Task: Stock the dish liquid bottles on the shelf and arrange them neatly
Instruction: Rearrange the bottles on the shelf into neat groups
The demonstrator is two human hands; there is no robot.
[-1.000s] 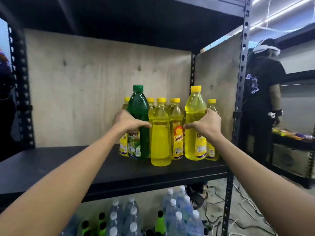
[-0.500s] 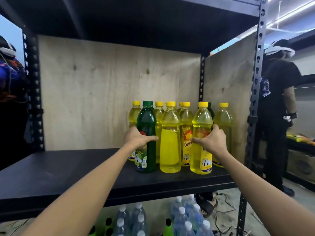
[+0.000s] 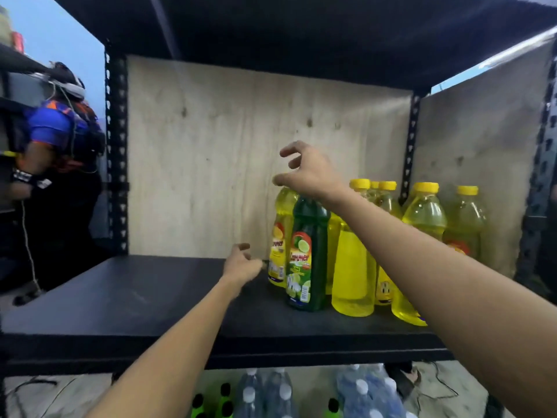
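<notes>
Lets go of green bottle (image 3: 310, 254) and yellow bottles (image 3: 352, 267), grouped on shelf (image 3: 135, 297). Left hand (image 3: 241, 262), right hand (image 3: 310, 171) both loosely curled, empty. Probably leaves only straightening.

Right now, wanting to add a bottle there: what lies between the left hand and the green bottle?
Head view: a labelled yellow bottle, set slightly behind the green bottle, stands between it and the left hand; otherwise bare shelf.
</notes>
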